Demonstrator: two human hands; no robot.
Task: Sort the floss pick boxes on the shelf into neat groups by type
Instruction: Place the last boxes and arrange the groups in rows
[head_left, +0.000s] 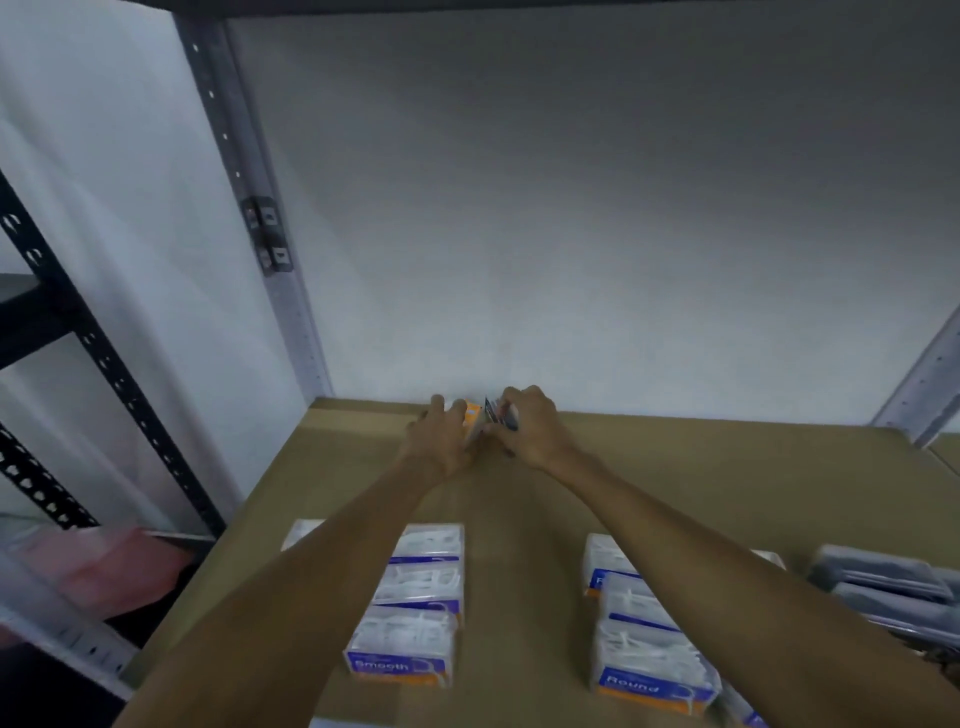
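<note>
At the back of the shelf (675, 467), close to the wall, an orange-edged floss pick box (472, 415) is held between both grips. The left grip (439, 441) is curled round its left side, and the right grip (530, 426) is clamped on a dark pack (491, 410) touching it. The box seems stood on edge, its label blurred past reading. The Smooth row (421, 597) and the Round row (639, 623) lie well apart from it, nearer the person — one beneath each forearm.
</note>
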